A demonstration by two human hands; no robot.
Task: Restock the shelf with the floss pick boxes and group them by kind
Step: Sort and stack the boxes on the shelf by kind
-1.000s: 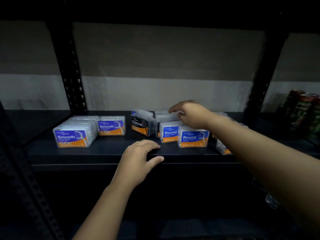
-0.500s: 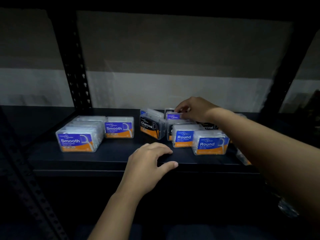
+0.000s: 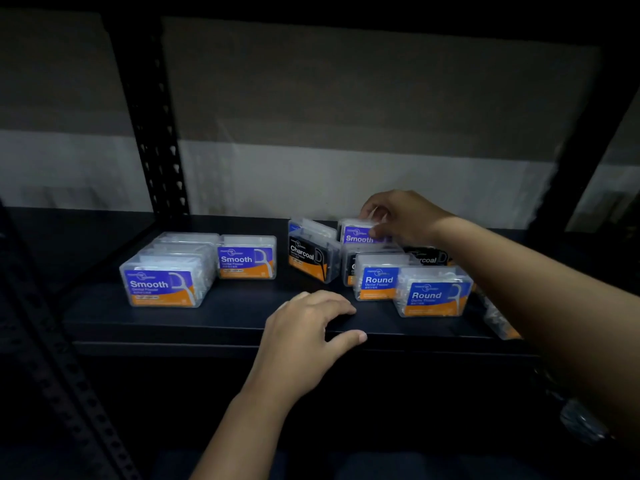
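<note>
Smooth boxes (image 3: 166, 284) lie left on the shelf (image 3: 225, 317), Round boxes (image 3: 433, 294) right, Charcoal box (image 3: 308, 259) between.

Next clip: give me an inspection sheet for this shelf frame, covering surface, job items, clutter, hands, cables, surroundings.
Surface: dark shelf, boxes on it.
Job's things: Smooth boxes grouped at left; Charcoal box tilted mid-shelf; Round boxes at right; a stray Smooth box raised behind them.
Clutter: nothing seen.
Hands: right hand grips the stray Smooth box; left hand rests on the shelf edge, holding nothing.
Cables: nothing seen.
Surroundings: perforated black upright, pale wall.
</note>
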